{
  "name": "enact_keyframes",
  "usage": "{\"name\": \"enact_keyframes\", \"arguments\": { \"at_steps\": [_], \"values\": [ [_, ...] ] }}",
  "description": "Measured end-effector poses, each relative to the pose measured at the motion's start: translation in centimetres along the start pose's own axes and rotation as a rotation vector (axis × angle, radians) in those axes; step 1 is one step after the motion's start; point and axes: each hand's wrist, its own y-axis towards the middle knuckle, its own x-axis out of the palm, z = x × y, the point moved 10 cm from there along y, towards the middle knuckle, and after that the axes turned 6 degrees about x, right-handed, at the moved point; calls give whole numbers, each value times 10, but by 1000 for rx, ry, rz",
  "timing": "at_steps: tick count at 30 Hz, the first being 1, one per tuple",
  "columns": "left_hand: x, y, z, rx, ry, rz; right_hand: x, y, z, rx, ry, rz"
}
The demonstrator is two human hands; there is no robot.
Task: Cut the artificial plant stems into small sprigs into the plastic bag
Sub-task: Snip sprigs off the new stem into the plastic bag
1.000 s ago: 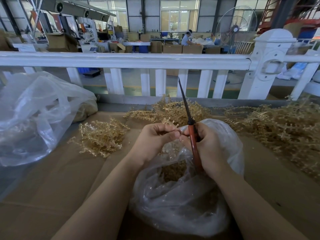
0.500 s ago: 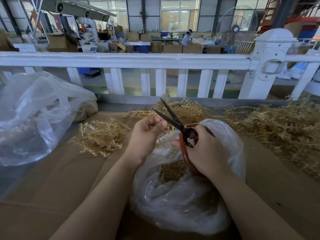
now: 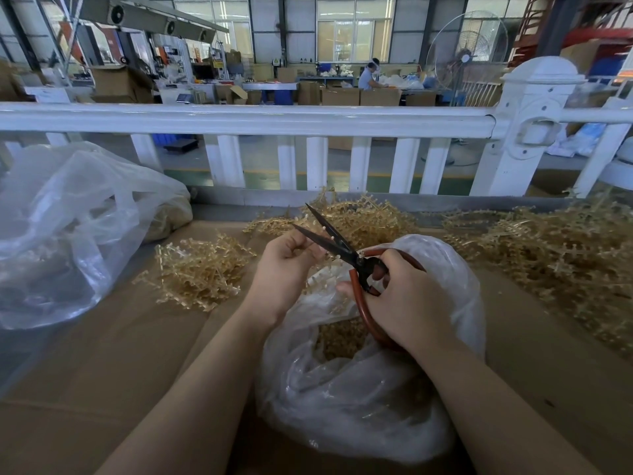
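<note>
My right hand [image 3: 407, 299] grips red-handled scissors [image 3: 346, 252] whose dark blades stand open, pointing up and left. My left hand [image 3: 287, 265] pinches a pale tan plant stem [image 3: 330, 260] close to the blades, above the mouth of a clear plastic bag [image 3: 359, 389]. Cut sprigs [image 3: 339, 337] lie inside that bag. A small heap of uncut tan stems [image 3: 202, 269] lies to the left of my hands. More stems [image 3: 363, 221] are piled behind the bag.
A large heap of stems [image 3: 561, 255] covers the right side of the cardboard-covered table [image 3: 102, 371]. A big crumpled plastic bag [image 3: 68, 228] sits at the left. A white railing [image 3: 274, 121] runs along the table's far edge.
The scissors went from shut and upright to open and tilted left. My left hand shifted slightly left and up with the stem.
</note>
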Motion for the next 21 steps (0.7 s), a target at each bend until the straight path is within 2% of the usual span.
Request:
{"name": "enact_keyframes", "arguments": {
  "at_steps": [8, 21],
  "values": [
    [2, 1, -1, -6, -45, -19, -6, -2, -2, -34, -28, 69],
    [5, 0, 0, -8, -122, -62, -6, -3, -3, -32, 2, 55]
  ]
}}
